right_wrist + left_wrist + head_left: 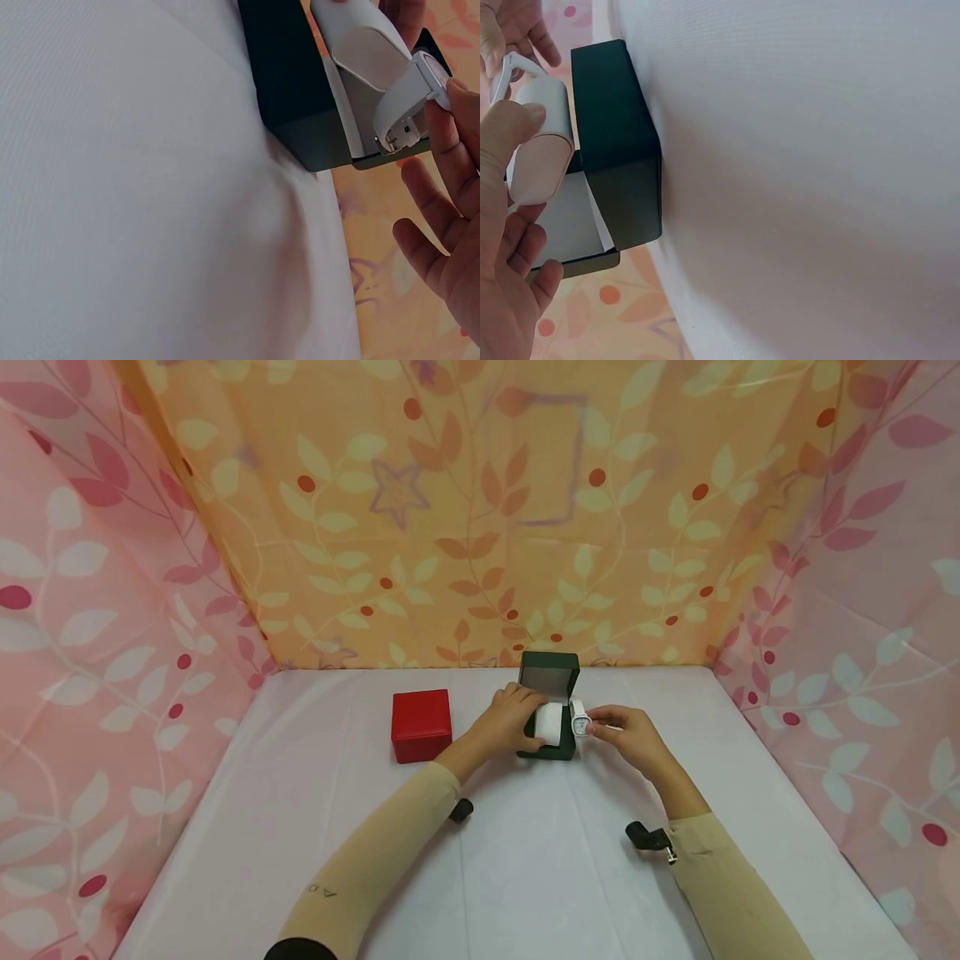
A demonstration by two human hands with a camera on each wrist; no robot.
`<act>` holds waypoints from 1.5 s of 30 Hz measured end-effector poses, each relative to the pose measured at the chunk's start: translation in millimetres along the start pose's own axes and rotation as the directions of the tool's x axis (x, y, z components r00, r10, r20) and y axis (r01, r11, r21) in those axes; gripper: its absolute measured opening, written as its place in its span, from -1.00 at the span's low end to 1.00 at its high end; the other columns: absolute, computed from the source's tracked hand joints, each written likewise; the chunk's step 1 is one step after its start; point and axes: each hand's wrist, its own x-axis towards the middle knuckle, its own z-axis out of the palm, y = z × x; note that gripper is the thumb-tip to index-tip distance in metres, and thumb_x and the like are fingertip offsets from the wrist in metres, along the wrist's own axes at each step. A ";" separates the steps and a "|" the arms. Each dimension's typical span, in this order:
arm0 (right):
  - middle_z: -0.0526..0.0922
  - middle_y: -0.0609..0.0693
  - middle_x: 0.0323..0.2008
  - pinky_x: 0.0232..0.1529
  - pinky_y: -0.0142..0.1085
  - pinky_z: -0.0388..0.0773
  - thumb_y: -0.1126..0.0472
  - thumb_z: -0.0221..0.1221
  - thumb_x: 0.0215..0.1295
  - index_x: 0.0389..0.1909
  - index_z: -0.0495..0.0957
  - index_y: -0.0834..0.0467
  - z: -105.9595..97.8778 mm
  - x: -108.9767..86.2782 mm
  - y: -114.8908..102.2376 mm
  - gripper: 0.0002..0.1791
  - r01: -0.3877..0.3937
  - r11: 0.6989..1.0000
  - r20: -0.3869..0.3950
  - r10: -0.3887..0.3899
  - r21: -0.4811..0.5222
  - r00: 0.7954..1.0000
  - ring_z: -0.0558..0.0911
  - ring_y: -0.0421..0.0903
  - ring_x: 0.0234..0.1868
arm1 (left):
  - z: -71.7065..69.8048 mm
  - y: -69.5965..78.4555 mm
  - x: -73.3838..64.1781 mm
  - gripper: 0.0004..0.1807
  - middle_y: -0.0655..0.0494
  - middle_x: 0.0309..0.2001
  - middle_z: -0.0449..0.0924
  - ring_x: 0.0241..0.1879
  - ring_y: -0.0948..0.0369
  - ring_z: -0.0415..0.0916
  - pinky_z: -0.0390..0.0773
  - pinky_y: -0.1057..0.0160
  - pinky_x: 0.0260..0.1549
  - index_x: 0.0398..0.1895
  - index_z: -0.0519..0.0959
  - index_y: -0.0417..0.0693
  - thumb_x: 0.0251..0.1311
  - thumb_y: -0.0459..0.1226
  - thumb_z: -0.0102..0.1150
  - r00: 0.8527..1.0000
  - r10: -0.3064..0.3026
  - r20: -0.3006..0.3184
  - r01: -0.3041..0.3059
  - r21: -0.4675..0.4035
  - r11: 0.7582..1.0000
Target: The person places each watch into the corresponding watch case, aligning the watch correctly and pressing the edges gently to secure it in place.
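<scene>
A dark green watch box [546,752] stands with its lid up near the far edge of the white table. My left hand [507,717] holds a white watch cushion [541,166] over the box, its thumb on the cushion's side and fingers around the other side. Between thumb and forefinger, my right hand [630,737] pinches a white wristwatch [403,99] by its case. The watch's strap curves as a loop with its buckle end hanging, just beside the cushion. In the right wrist view the other right fingers are spread apart from the watch.
A closed red box [421,727] sits on the table to the left of the green one. The white-covered table [525,868] meets an orange leaf-patterned curtain [465,552] at the back, and pink patterned cloth hangs at both sides.
</scene>
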 end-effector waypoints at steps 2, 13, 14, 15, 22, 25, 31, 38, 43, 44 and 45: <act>0.71 0.26 0.07 -0.02 -0.43 0.52 0.19 0.33 0.38 0.13 0.64 0.34 1.3 3.5 5.9 -0.60 0.002 1.000 -0.006 -0.002 -0.001 1.000 0.60 0.19 0.21 | -2.2 0.3 -2.3 -0.18 0.11 0.30 0.50 0.29 0.12 0.28 0.37 0.03 0.25 0.38 0.45 0.05 0.08 0.14 0.48 1.000 0.002 -0.002 -0.002 -0.009 1.000; 0.75 0.14 0.03 0.02 -0.36 0.55 0.03 0.40 0.30 0.07 0.69 0.21 10.8 8.0 10.2 -0.57 0.034 0.998 0.002 -0.034 0.049 0.999 0.61 0.10 0.20 | -12.0 2.0 -16.6 -0.20 0.12 0.29 0.51 0.27 0.14 0.29 0.35 0.04 0.29 0.36 0.45 0.05 0.08 0.11 0.48 0.999 0.035 -0.032 -0.036 -0.023 0.999; 0.75 0.13 0.03 0.03 -0.33 0.56 0.03 0.40 0.30 0.07 0.69 0.20 11.9 7.8 8.8 -0.57 0.033 0.998 0.007 -0.034 0.052 0.999 0.61 0.10 0.20 | -13.3 2.5 -18.5 -0.20 0.12 0.29 0.51 0.27 0.14 0.28 0.34 0.03 0.30 0.36 0.45 0.05 0.08 0.10 0.49 0.999 0.034 -0.032 -0.035 -0.028 0.999; 0.75 0.12 0.03 0.05 -0.30 0.56 0.02 0.40 0.29 0.07 0.70 0.19 12.9 7.8 7.2 -0.57 0.029 0.998 0.010 -0.030 0.056 1.000 0.61 0.09 0.21 | -14.8 2.9 -20.5 -0.20 0.12 0.30 0.50 0.28 0.13 0.28 0.34 0.03 0.30 0.36 0.45 0.05 0.08 0.10 0.49 0.999 0.033 -0.033 -0.034 -0.030 0.999; 0.73 0.11 0.06 0.17 -0.05 0.53 0.00 0.39 0.30 0.08 0.69 0.18 21.1 5.4 -3.9 -0.56 0.033 0.998 0.019 -0.035 0.057 0.999 0.59 0.12 0.25 | -23.9 2.5 -34.2 -0.21 0.12 0.28 0.52 0.29 0.12 0.30 0.36 0.02 0.28 0.33 0.47 0.05 0.05 0.09 0.51 0.997 0.044 -0.071 -0.045 -0.020 0.999; 0.73 0.11 0.06 0.17 -0.06 0.53 0.01 0.38 0.32 0.08 0.69 0.19 25.3 4.9 -7.2 -0.57 0.051 0.997 0.030 -0.053 0.061 0.998 0.59 0.13 0.24 | -26.7 1.5 -40.5 -0.23 0.13 0.26 0.53 0.27 0.13 0.31 0.37 0.04 0.25 0.31 0.49 0.06 0.03 0.08 0.53 0.994 0.048 -0.093 -0.050 -0.018 0.999; 0.75 0.07 0.03 0.09 -0.22 0.57 0.02 0.40 0.30 0.05 0.70 0.15 36.0 4.3 -14.6 -0.60 0.061 0.993 0.052 -0.067 0.104 0.996 0.60 0.09 0.22 | -31.2 -0.2 -55.6 -0.20 0.11 0.25 0.54 0.25 0.13 0.31 0.39 0.05 0.24 0.31 0.49 0.04 0.01 0.09 0.54 0.994 0.024 -0.105 -0.027 -0.026 0.999; 0.76 0.06 -0.02 -0.01 -0.29 0.59 0.03 0.38 0.31 0.05 0.71 0.15 46.8 3.6 -25.9 -0.62 0.078 0.990 0.070 -0.087 0.113 0.994 0.62 0.05 0.10 | -35.6 -4.4 -72.5 -0.16 0.10 0.25 0.54 0.25 0.12 0.33 0.38 0.02 0.25 0.33 0.50 -0.02 -0.03 0.06 0.58 0.987 0.015 -0.159 -0.021 -0.039 0.999; 0.75 0.04 -0.06 -0.08 -0.33 0.61 0.05 0.39 0.31 0.04 0.71 0.14 55.1 3.5 -32.8 -0.64 0.082 0.987 0.085 -0.094 0.137 0.992 0.64 -0.03 -0.02 | -38.9 -7.2 -82.7 -0.17 0.09 0.23 0.55 0.23 0.10 0.36 0.40 0.04 0.22 0.30 0.52 -0.03 -0.06 0.04 0.60 0.980 0.015 -0.197 -0.022 -0.029 0.999; 0.75 0.05 -0.06 -0.08 -0.35 0.61 0.05 0.39 0.31 0.04 0.71 0.15 56.9 3.4 -33.7 -0.64 0.082 0.986 0.090 -0.095 0.142 0.991 0.65 -0.04 -0.03 | -39.5 -7.6 -84.4 -0.18 0.09 0.22 0.56 0.22 0.10 0.36 0.41 0.04 0.21 0.29 0.52 -0.03 -0.06 0.04 0.60 0.980 0.016 -0.201 -0.022 -0.025 0.999; 0.75 0.05 -0.05 -0.08 -0.36 0.62 0.06 0.39 0.31 0.04 0.71 0.15 58.8 3.1 -34.9 -0.64 0.077 0.986 0.093 -0.092 0.150 0.991 0.65 -0.05 -0.02 | -40.0 -7.9 -86.2 -0.18 0.08 0.22 0.56 0.21 0.10 0.37 0.41 0.04 0.21 0.29 0.53 -0.04 -0.06 0.04 0.61 0.979 0.015 -0.202 -0.021 -0.026 0.999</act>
